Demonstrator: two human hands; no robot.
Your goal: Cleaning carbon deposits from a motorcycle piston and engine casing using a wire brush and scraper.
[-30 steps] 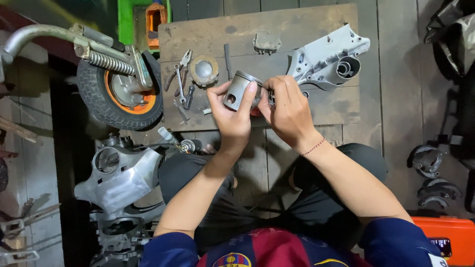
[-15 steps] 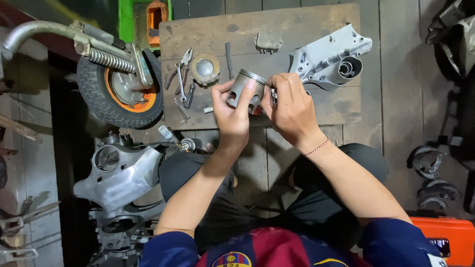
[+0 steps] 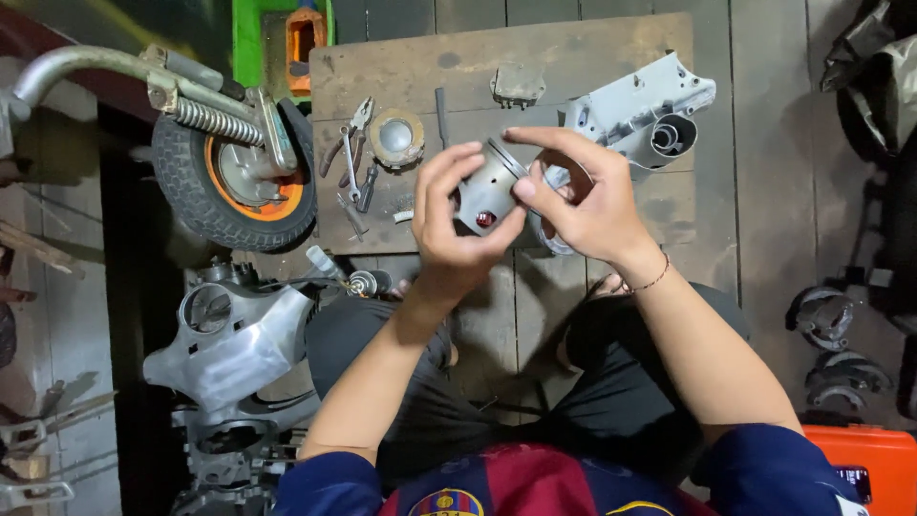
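Both hands [image 3: 516, 215] pinch a grey metal piston [image 3: 489, 191], their fingers hiding its lower half.

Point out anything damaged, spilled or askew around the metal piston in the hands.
Nothing stands out. Both hands, left hand and right hand, hold the grey metal cylindrical piston above the worn wooden board; pliers lie loosely there.

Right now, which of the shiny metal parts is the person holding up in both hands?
The small round piston, held between the left hand and the right hand. The grey engine casing and the round disc lie untouched on the wooden board.
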